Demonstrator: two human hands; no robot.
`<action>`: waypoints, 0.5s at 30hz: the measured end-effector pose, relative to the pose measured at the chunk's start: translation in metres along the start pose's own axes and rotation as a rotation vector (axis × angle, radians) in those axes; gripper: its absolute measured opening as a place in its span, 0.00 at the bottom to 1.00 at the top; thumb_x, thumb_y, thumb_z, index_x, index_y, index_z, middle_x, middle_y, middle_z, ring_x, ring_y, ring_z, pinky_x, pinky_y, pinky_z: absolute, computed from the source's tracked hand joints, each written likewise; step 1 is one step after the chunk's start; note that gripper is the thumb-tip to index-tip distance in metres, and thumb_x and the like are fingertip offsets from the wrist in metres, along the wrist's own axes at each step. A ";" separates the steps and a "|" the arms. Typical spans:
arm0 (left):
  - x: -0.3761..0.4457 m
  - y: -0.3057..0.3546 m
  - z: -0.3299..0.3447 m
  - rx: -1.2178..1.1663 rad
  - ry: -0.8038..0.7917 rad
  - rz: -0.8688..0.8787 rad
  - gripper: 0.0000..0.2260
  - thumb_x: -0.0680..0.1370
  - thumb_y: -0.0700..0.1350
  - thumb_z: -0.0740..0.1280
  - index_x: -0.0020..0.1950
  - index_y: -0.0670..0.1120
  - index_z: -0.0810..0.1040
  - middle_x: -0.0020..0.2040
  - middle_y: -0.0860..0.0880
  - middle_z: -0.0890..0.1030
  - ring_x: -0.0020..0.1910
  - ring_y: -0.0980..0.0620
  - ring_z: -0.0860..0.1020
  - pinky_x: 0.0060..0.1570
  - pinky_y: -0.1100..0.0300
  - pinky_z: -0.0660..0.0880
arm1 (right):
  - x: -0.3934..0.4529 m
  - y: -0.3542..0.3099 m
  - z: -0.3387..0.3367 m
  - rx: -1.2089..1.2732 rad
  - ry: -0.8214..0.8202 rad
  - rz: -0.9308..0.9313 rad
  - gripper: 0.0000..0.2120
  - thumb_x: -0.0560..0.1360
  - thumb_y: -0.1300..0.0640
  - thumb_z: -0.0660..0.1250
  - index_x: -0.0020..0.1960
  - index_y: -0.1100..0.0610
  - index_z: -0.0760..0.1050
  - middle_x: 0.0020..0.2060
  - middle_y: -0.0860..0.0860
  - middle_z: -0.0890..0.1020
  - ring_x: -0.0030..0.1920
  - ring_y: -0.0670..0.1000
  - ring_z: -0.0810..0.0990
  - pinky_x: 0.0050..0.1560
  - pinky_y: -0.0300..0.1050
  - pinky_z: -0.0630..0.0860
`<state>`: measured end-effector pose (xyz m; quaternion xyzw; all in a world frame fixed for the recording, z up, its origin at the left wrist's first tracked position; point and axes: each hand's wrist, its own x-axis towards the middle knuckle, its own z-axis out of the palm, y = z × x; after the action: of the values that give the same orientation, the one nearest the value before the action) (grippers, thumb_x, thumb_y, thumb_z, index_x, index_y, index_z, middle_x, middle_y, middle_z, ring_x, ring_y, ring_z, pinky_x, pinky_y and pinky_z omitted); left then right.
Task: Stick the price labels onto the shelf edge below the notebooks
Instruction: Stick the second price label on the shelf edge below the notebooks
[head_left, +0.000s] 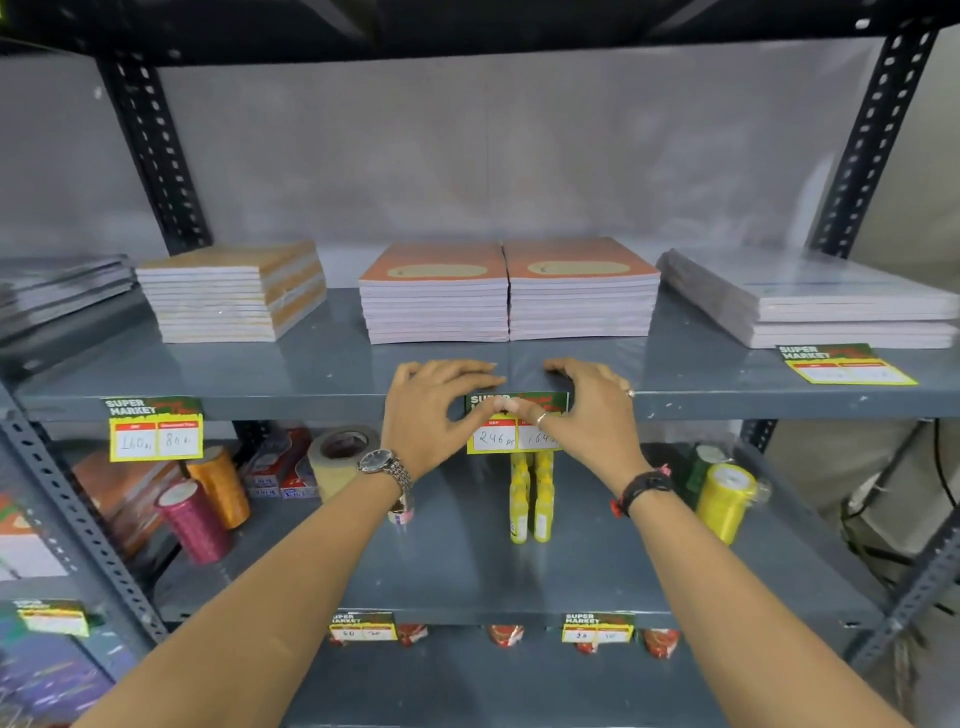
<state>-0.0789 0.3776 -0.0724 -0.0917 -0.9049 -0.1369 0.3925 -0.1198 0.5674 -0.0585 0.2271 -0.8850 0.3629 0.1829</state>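
Note:
A green and yellow price label (493, 434) hangs on the grey shelf edge (291, 406), below two orange notebook stacks (509, 296). My left hand (431, 410) and my right hand (597, 410) both press its top strip against the edge, thumbs on the label's face and fingers hooked over the shelf. A second label (155, 429) is stuck on the edge at the left, under a tan notebook stack (234, 293). A third label (847, 365) lies flat on the shelf at the right, in front of wrapped notebooks (810, 299).
The lower shelf holds ribbon spools (195, 519), a tape roll (343, 457), yellow bottles (530, 499) and a yellow spool (724, 499). Perforated black uprights (156, 156) frame the rack. Smaller labels (597, 627) sit on the shelf edge below.

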 end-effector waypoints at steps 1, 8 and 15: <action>0.000 0.000 0.003 0.015 0.002 0.002 0.13 0.74 0.61 0.63 0.53 0.60 0.81 0.55 0.62 0.81 0.55 0.62 0.77 0.52 0.62 0.60 | 0.000 0.000 0.004 -0.045 0.030 0.001 0.33 0.64 0.32 0.68 0.61 0.52 0.75 0.57 0.50 0.81 0.61 0.52 0.75 0.63 0.50 0.66; 0.003 -0.007 0.002 -0.081 0.043 0.050 0.10 0.73 0.58 0.67 0.50 0.57 0.83 0.51 0.61 0.83 0.54 0.63 0.79 0.49 0.62 0.76 | 0.004 0.009 0.004 -0.051 0.031 -0.036 0.25 0.68 0.41 0.69 0.62 0.51 0.75 0.57 0.50 0.82 0.59 0.53 0.77 0.63 0.49 0.66; 0.003 -0.016 -0.006 -0.204 -0.020 0.020 0.07 0.74 0.54 0.69 0.50 0.57 0.83 0.51 0.63 0.82 0.56 0.67 0.77 0.46 0.64 0.77 | 0.008 0.018 -0.004 0.049 -0.079 -0.038 0.19 0.72 0.56 0.70 0.63 0.52 0.74 0.59 0.50 0.82 0.61 0.53 0.77 0.67 0.53 0.69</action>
<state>-0.0813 0.3605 -0.0692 -0.1414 -0.8892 -0.2234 0.3735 -0.1353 0.5793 -0.0615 0.2624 -0.8779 0.3718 0.1488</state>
